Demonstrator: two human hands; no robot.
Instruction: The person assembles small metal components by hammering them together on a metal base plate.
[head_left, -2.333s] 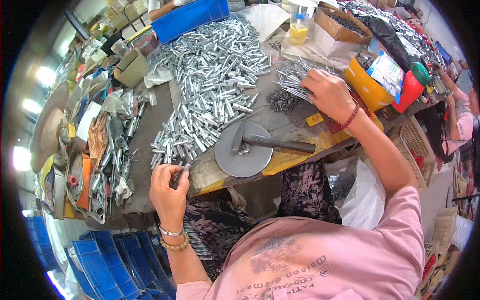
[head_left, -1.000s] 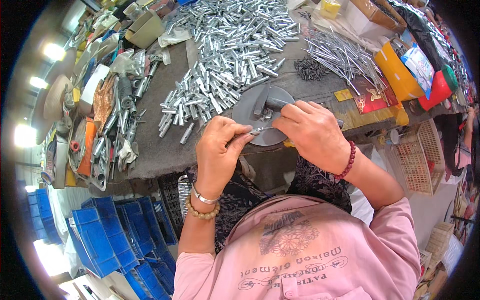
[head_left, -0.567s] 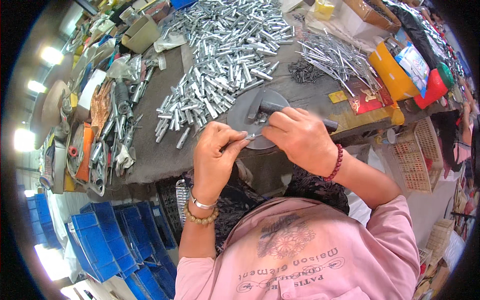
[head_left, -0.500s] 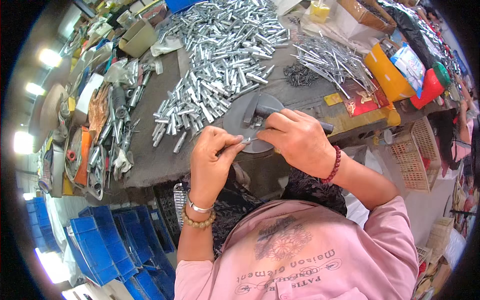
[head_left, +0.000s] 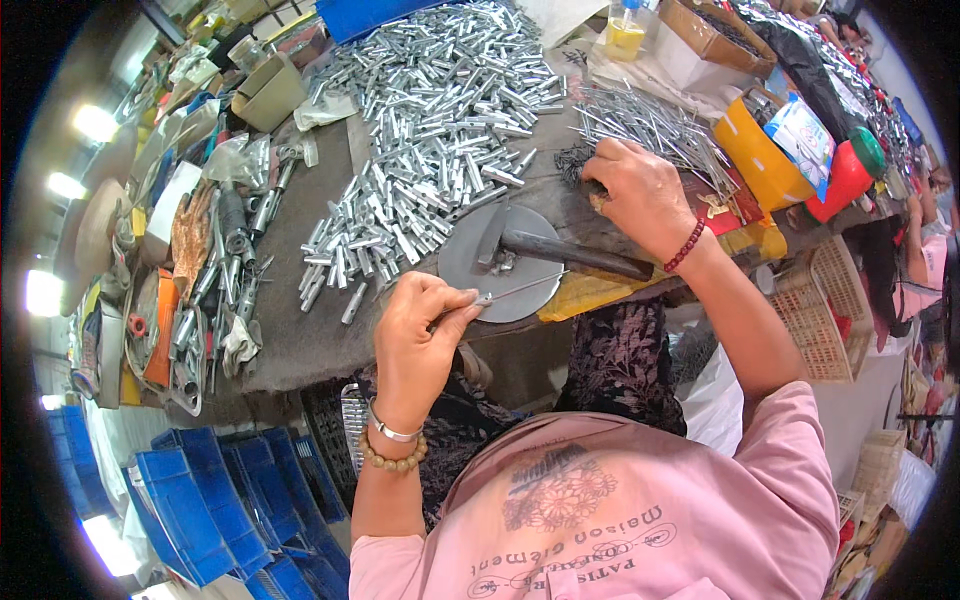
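Note:
My left hand (head_left: 420, 325) pinches a small silver metal piece between thumb and forefinger at the bench's front edge. From that pinch a thin metal rod (head_left: 530, 284) points right, over a round grey plate (head_left: 460, 262). A hammer (head_left: 575, 252) lies on the plate, its dark handle running off to the right. Beyond it, my right hand (head_left: 640, 190) is over a little heap of small dark metal pieces (head_left: 572, 163), fingers curled together; whatever they hold is hidden. Many thin metal rods (head_left: 650, 125) are piled just past this hand.
A large heap of short silver metal tubes (head_left: 450, 110) spreads across the bench (head_left: 290, 320). Tools, including pliers with orange handles (head_left: 160, 330), crowd the left. At right are a yellow container (head_left: 755, 165), a red bottle (head_left: 845, 180) and a plastic basket (head_left: 825, 310). Blue bins (head_left: 190, 490) stand lower left.
My right hand has left the rod by the plate and moved up and right to the dark pieces. My left hand keeps its pinch, slightly lower. More of the hammer now shows.

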